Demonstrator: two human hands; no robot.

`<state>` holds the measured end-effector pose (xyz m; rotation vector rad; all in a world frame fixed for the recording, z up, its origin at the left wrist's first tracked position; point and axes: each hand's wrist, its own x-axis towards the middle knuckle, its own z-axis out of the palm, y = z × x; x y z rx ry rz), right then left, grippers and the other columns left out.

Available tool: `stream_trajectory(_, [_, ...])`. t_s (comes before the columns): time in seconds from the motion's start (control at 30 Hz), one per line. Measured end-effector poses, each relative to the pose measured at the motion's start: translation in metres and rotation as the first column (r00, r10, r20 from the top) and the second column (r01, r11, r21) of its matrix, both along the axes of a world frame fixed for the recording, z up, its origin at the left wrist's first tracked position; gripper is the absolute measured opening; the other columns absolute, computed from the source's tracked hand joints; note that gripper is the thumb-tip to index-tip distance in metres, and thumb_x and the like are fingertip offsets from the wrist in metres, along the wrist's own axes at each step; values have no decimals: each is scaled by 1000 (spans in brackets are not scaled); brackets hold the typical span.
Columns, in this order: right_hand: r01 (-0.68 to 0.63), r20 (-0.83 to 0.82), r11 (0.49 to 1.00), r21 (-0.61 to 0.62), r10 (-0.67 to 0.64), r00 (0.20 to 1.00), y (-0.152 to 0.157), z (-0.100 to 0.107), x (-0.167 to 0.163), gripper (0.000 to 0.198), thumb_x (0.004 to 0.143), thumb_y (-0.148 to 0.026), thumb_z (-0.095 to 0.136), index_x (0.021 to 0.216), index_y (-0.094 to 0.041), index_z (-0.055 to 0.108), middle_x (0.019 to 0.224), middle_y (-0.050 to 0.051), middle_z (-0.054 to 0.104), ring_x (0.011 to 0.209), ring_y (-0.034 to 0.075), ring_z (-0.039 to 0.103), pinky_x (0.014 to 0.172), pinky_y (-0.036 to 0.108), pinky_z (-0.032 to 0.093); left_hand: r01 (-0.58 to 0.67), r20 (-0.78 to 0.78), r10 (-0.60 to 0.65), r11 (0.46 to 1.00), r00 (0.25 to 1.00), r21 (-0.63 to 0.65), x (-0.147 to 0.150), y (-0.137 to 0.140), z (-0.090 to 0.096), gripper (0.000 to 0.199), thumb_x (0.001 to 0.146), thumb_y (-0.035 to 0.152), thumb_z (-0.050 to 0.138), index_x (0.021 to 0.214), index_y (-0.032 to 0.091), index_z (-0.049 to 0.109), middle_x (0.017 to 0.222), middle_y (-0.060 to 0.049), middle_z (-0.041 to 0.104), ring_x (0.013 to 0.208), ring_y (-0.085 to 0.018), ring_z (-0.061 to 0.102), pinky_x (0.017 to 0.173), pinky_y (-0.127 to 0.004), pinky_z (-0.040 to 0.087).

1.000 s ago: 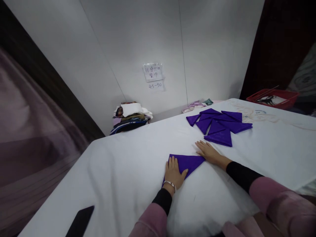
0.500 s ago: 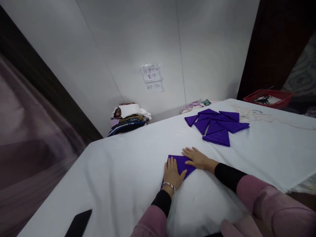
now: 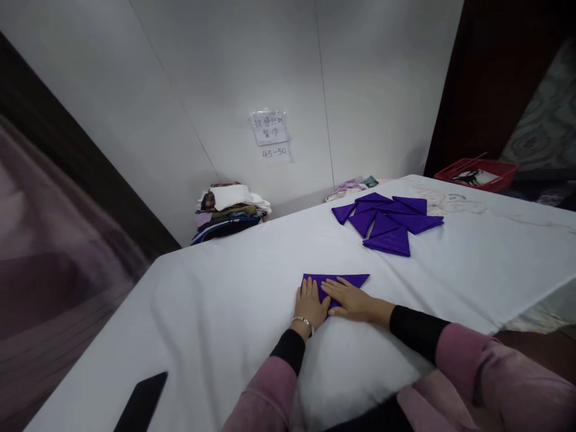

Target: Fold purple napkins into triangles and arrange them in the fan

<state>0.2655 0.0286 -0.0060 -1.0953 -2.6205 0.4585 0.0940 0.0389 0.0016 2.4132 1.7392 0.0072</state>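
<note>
A purple cloth napkin, folded into a triangle, lies on the white-covered table in front of me. My left hand rests flat on its left part, fingers stretched out and pointing away from me. Palm down, my right hand presses on the middle of the same napkin, its fingertips close to my left hand. Both hands are open, and they cover much of the cloth. Farther back to the right, several folded purple napkins lie in an overlapping heap.
A stack of folded fabrics stands by the wall beyond the table edge. To the right rear is a red basket. A flat black object lies at the near left. Paper signs hang on the wall.
My right hand has moved left across the napkin, toward my left hand. The napkin now shows a pointed right corner and a narrower triangular shape. The view has shifted slightly.
</note>
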Motion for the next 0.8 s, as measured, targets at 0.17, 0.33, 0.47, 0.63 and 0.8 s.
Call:
stream_trajectory(0.17, [-27, 18, 999, -18, 27, 999, 1, 2, 8, 75, 85, -61, 39, 143, -16, 27, 148, 15, 23, 137, 27, 17, 110, 49, 7, 156, 33, -155, 988, 987, -13, -21, 28, 20, 43, 89, 27, 30, 123, 16, 54, 135, -9, 48, 124, -22, 42, 103, -36, 33])
stream_trajectory(0.33, [-30, 54, 999, 16, 29, 998, -9, 9, -4, 63, 83, -43, 49, 140, -18, 35, 146, 14, 30, 135, 29, 22, 108, 53, 9, 311, 66, -312, 950, 948, 22, -41, 49, 28, 47, 79, 6, 37, 118, 21, 59, 122, -5, 56, 112, -19, 48, 99, -31, 37])
stream_trajectory(0.47, [-148, 67, 983, 106, 141, 988, -15, 8, -24, 54, 82, -18, 43, 137, -20, 41, 138, 10, 45, 130, 24, 34, 107, 49, 17, 370, 45, -371, 928, 927, 40, -46, 50, 26, 49, 75, 3, 42, 118, 20, 58, 119, -6, 57, 108, -20, 48, 97, -32, 38])
stream_trajectory(0.63, [-209, 93, 964, 163, 196, 976, 2, 2, -27, 44, 89, -16, 32, 128, -22, 52, 130, 7, 54, 121, 21, 46, 101, 42, 32, 362, 9, -363, 930, 932, 61, -55, 44, 24, 48, 75, 3, 42, 117, 20, 57, 117, -6, 56, 105, -20, 49, 93, -32, 40])
stream_trajectory(0.8, [-203, 94, 961, 188, 188, 978, 10, -6, -11, 42, 90, -18, 32, 126, -19, 54, 131, 8, 54, 123, 21, 45, 98, 39, 36, 342, 2, -342, 938, 940, 54, -60, 40, 22, 51, 76, 5, 41, 122, 23, 54, 121, -6, 54, 107, -21, 47, 93, -34, 39])
